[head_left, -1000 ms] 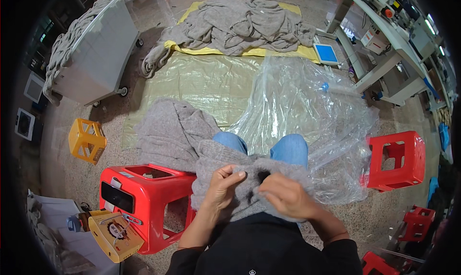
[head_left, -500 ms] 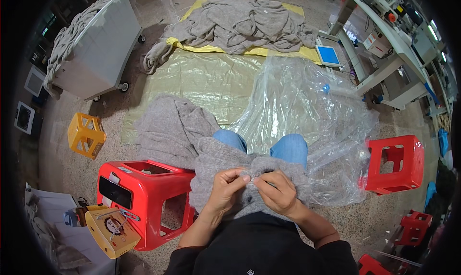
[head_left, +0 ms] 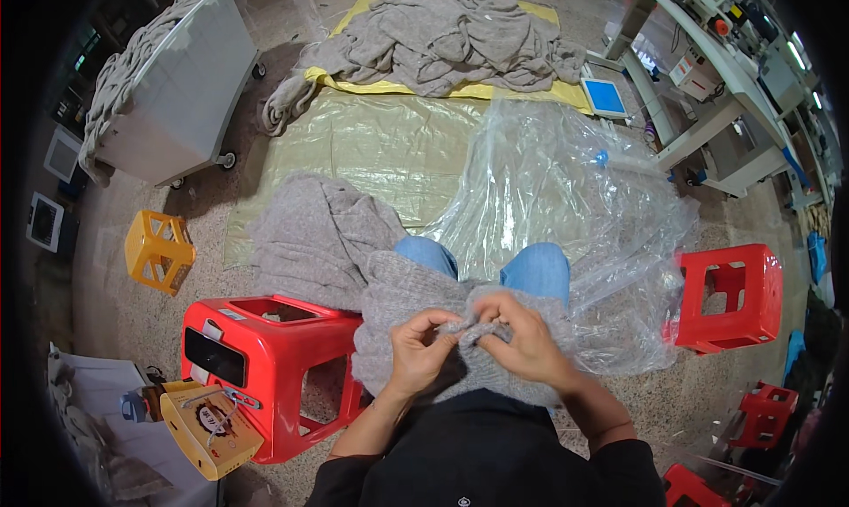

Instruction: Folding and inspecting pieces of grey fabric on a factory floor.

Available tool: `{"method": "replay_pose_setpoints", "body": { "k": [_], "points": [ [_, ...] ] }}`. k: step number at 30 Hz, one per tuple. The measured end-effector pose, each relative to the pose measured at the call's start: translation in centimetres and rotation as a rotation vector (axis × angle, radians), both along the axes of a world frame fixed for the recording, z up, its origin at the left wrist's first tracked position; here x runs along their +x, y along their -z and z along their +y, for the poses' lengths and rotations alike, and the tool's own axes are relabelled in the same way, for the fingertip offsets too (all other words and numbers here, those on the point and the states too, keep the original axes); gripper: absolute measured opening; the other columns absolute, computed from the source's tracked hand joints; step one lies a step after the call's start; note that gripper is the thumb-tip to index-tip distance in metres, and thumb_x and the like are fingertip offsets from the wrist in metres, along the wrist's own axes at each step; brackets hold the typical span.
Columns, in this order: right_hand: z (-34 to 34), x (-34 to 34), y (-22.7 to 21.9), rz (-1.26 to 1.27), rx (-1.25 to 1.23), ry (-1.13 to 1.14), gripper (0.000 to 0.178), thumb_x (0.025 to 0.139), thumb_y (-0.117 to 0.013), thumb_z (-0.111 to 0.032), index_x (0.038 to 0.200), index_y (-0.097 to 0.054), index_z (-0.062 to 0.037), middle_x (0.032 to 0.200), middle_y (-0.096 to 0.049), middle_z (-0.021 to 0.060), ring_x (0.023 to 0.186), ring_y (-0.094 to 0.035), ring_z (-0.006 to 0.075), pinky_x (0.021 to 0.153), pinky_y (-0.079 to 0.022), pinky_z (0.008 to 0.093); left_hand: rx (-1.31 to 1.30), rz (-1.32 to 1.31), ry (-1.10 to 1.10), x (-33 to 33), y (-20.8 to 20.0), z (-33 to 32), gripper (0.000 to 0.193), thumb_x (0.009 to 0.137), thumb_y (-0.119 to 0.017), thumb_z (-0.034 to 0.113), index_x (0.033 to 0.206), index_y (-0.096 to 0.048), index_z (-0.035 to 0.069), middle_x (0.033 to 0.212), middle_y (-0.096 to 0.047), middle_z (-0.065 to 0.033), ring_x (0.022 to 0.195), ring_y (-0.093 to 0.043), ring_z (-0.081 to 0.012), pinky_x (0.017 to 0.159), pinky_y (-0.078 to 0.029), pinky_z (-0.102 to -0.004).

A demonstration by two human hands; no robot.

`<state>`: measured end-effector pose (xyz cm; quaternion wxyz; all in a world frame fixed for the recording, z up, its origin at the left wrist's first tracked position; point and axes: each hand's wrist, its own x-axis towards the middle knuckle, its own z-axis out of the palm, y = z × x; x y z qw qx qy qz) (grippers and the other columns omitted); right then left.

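A grey knitted garment (head_left: pixel 389 305) lies across my lap, over my blue-jeaned knees. My left hand (head_left: pixel 423 346) pinches a fold of its edge between thumb and fingers. Close beside it, my right hand (head_left: pixel 523 341) grips the same knit, a thick rolled edge showing between thumb and forefinger. Only a short stretch of fabric separates the two hands. Whether a small tool or thread sits between the fingertips is too fine to make out. More grey knit (head_left: pixel 314 241) is heaped on the floor sheet in front of my left knee.
At my left a red stool (head_left: pixel 292 352) carries a dark phone (head_left: pixel 215 358), a small cutter (head_left: pixel 241 397) and a yellow box (head_left: pixel 210 429). Another red stool (head_left: pixel 730 299) stands right. Clear plastic sheeting (head_left: pixel 539 188) spreads ahead, before a big knit pile (head_left: pixel 451 42). A white wheeled cart (head_left: pixel 181 96) stands far left.
My hands have moved slightly apart, and the right has turned, its thumb now under the garment's edge. The knit between them is more bunched and rolled.
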<state>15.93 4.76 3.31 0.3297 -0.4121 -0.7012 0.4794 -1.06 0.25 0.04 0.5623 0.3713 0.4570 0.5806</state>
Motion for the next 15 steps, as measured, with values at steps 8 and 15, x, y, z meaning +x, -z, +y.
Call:
{"method": "replay_pose_setpoints", "body": {
  "k": [8,15],
  "points": [
    [1.0,0.3,-0.9,-0.125,0.183,-0.208,0.014,0.07,-0.062,-0.003,0.083,-0.057,0.0001,0.075,-0.058,0.0153,0.067,-0.059,0.0331,0.057,-0.046,0.0377,0.131,0.239,0.102,-0.6,-0.6,0.6,0.013,0.078,-0.059,-0.01,0.088,-0.063,-0.003,0.089,-0.064,-0.0105,0.083,-0.06,-0.0151,0.074,-0.047,-0.0255],
    [-1.1,-2.0,1.5,-0.056,0.618,0.188,0.017,0.064,-0.064,0.002,0.079,-0.057,0.0011,0.063,-0.05,0.0105,0.051,-0.053,0.0266,0.042,-0.041,0.0348,0.488,0.44,-0.248,1.8,0.0,0.0,0.014,0.078,-0.053,-0.012,0.085,-0.061,-0.002,0.087,-0.064,-0.0124,0.081,-0.06,-0.0194,0.074,-0.047,-0.0291]
  ]
}}
